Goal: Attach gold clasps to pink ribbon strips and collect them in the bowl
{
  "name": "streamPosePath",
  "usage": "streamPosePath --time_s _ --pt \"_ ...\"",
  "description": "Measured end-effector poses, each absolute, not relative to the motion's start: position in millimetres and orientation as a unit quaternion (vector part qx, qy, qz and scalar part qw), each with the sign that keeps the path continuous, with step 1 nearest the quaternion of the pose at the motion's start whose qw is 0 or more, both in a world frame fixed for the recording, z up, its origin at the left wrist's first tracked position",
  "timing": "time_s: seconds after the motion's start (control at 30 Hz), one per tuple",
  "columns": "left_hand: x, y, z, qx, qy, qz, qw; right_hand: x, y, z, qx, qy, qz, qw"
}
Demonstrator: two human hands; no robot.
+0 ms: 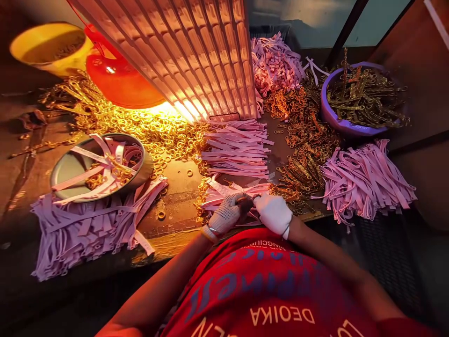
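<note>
Both my hands wear white knit gloves and meet at the near edge of the workbench (175, 196). My left hand (226, 214) is closed, its fingers pinched round a small dark piece I cannot make out. My right hand (273, 213) is closed too and touches the same spot from the right. Under them lies a small heap of pink straps (224, 192). Brass clasps (301, 168) lie just right of my right hand, and loose gold rings (157, 131) spread to the left.
A metal bowl (66, 168) with straps and clasps sits left, above a big strap pile (87, 224). More straps lie at centre (238, 147), right (365, 180) and back (277, 61). A purple bowl (333, 117) holds clasps. A yellow bowl (49, 47), a red lamp (119, 79) and hanging strips (196, 51) stand behind.
</note>
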State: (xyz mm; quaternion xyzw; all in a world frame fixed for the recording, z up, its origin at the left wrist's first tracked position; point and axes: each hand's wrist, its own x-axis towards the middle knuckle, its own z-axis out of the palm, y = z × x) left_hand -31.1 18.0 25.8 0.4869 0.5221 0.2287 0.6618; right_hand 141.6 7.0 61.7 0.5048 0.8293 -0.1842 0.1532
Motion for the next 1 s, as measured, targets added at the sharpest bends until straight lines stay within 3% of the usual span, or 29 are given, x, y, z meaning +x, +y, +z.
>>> streamPosePath --time_s 0.17,0.47,0.7,1.0 --pt "-30 23 8 0.584 0.492 0.23 0.604 141 7 51 0.533 0.81 -0.195 0.149" --pt "-36 8 -12 0.464 0.458 0.236 0.72 139 7 63 0.541 0.783 -0.256 0.169" --pt "-38 -3 -12 0.534 0.493 0.229 0.648 133 7 51 0.551 0.768 -0.253 0.206" --pt "-36 1 -18 0.543 0.487 0.177 0.661 129 -7 27 0.499 0.801 -0.25 0.215"
